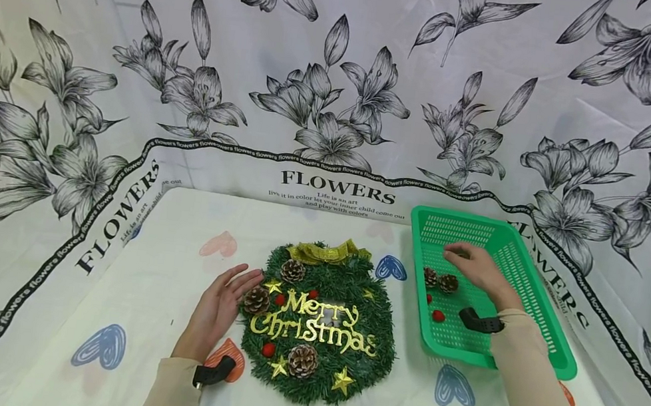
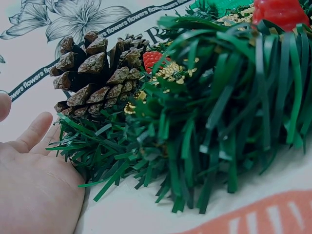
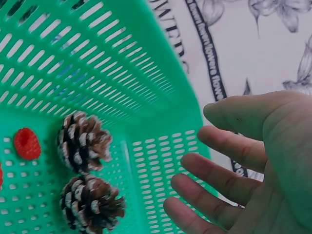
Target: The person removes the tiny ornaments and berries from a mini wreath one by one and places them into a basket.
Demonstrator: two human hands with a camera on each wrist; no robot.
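A green Christmas wreath [image 1: 382, 303] lies on the table, with gold "Merry Christmas" lettering [image 1: 314, 326], a gold bow [image 1: 328, 253], gold stars, red berries and several pinecones. My left hand [image 1: 221, 305] rests against its left edge, fingers extended beside a pinecone [image 2: 97, 73]; it grips nothing. Over the green basket [image 1: 427, 338] on the right hovers my right hand [image 1: 477, 268], fingers spread apart and holding nothing. Two pinecones [image 3: 84, 141] and red berries [image 3: 27, 144] lie in the basket below and beside that hand.
White cloth with printed hearts [image 1: 99, 346] covers the table. A floral curtain [image 1: 337, 97] hangs behind and along both sides, close to the basket's far right edge. Each wrist wears a black camera mount [image 1: 214, 372].
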